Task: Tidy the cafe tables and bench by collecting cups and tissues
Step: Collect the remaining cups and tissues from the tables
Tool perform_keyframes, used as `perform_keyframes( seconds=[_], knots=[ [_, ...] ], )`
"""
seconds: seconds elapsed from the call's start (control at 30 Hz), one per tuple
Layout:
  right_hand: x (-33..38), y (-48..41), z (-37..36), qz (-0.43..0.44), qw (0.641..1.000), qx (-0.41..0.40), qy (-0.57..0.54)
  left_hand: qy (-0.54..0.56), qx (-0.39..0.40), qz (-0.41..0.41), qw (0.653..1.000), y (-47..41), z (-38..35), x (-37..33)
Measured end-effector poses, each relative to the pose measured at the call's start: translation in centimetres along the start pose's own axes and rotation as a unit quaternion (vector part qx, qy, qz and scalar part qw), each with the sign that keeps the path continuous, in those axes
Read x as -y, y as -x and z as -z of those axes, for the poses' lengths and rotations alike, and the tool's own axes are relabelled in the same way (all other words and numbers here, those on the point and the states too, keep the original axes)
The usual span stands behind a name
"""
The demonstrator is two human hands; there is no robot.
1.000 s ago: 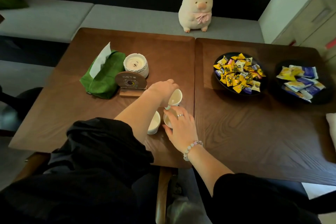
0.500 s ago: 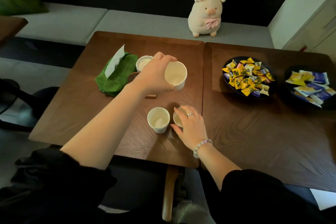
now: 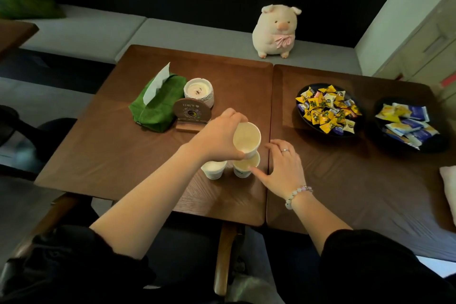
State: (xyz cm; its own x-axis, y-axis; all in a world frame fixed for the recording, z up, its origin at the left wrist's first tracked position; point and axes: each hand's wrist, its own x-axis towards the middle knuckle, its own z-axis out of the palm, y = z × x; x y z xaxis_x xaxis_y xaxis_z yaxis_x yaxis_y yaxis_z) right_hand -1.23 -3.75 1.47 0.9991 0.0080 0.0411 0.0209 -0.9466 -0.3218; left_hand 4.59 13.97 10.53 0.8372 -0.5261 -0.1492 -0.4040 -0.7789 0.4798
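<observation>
3 white paper cups: tilted cup (image 3: 246, 139) raised just above right cup (image 3: 243, 168), left cup (image 3: 214, 170) standing beside. Green tissue pack (image 3: 158, 106), 1 sheet protruding, lies far left.

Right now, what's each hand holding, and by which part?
Left hand grips a paper cup round its side wall near the rim. Right hand holds nothing; its thumb only touches the standing cup beneath.

One head-worn wide-angle camera, the only view, looks forward and steeply down from above the near edge of the left wooden table (image 3: 118, 155), close over it, taking in the adjoining table (image 3: 345, 192) to its right and the bench (image 3: 197, 34) beyond it.
</observation>
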Motion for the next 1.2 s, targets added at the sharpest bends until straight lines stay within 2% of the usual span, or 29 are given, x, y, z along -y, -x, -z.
perform_keyframes(
  seconds=[0.1, 0.33, 0.5, 0.67, 0.83, 0.97, 1.07, 1.2],
  knots=[
    [-0.5, 0.5, 0.8, 0.007, 1.000, -0.009, 0.004, -0.021, 0.022, -0.004, 1.000, -0.2, -1.5, -0.4],
    [-0.4, 1.6, 0.6, 0.020, 0.999, 0.030, 0.008, -0.103, 0.073, 0.053, 0.991, -0.9, -5.2, 0.6],
    [0.3, 1.9, 0.1, 0.014, 0.998, 0.053, 0.006, -0.152, 0.045, 0.052, 0.986, -1.7, -6.6, 0.0],
    [0.9, 1.9, -0.4, 0.013, 0.999, 0.040, -0.013, -0.180, 0.024, 0.046, 0.982, -1.9, -7.3, 0.1],
    [1.0, 1.8, -1.0, 0.014, 0.999, 0.025, -0.038, -0.113, -0.010, 0.057, 0.992, 0.1, -6.1, 2.7],
    [1.1, 1.7, -1.4, 0.007, 0.997, 0.030, -0.070, -0.020, -0.072, 0.154, 0.985, 2.1, -4.9, 5.2],
    [1.7, 1.3, -1.7, -0.022, 0.991, 0.067, -0.116, 0.090, -0.051, 0.206, 0.973, 3.0, -5.5, 6.2],
    [2.7, 0.7, -2.4, -0.062, 0.980, 0.079, -0.170, 0.154, -0.048, 0.217, 0.963, 3.1, -7.3, 6.8]
  ],
)
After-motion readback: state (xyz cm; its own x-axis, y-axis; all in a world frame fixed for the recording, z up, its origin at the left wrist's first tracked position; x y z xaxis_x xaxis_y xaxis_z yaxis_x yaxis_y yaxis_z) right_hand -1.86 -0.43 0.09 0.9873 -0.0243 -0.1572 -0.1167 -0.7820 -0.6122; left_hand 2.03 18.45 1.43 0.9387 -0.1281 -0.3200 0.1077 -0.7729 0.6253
